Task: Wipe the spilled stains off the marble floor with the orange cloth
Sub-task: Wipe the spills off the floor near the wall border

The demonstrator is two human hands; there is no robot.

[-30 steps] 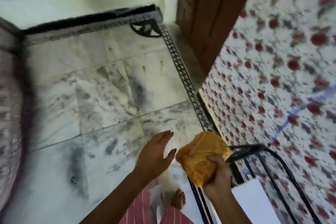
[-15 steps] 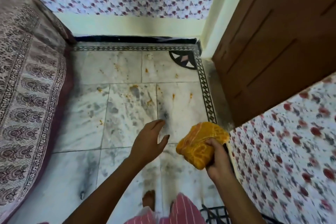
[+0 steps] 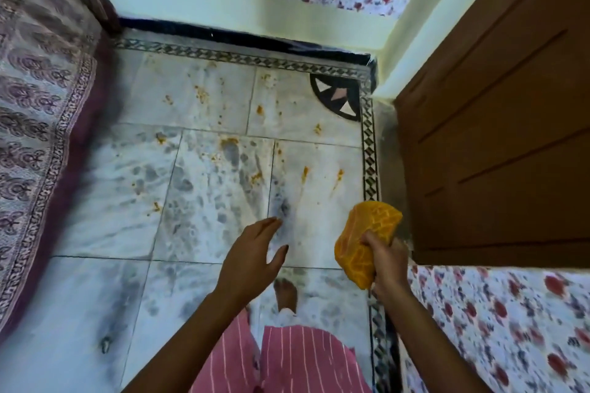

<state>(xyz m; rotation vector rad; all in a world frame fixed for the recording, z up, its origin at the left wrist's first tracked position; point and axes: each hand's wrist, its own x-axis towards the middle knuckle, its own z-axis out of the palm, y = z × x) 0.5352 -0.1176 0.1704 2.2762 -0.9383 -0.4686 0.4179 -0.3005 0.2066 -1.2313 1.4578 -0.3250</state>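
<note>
My right hand (image 3: 384, 260) grips a bunched orange cloth (image 3: 367, 236) in the air, well above the floor at the right. My left hand (image 3: 252, 255) hangs beside it with fingers straight and spread, holding nothing. Below lies the white and grey marble floor (image 3: 210, 201). Several orange stains are scattered over it, among them a blob (image 3: 260, 110) on the far tiles, a smear (image 3: 230, 141) at a tile joint and two streaks (image 3: 305, 173) ahead of the cloth. My bare foot (image 3: 285, 292) stands on the floor under my hands.
A bed with a purple patterned cover (image 3: 35, 124) borders the floor on the left. A brown wooden door (image 3: 498, 124) stands at the right, above a floral cloth surface (image 3: 498, 329). A pale wall (image 3: 223, 6) with a dark skirting closes the far side. A patterned tile border (image 3: 370, 163) rims the floor.
The view has swung from the right edge toward the stained tiles and come closer. Both hands keep the same pose, the right one still holding the cloth.
</note>
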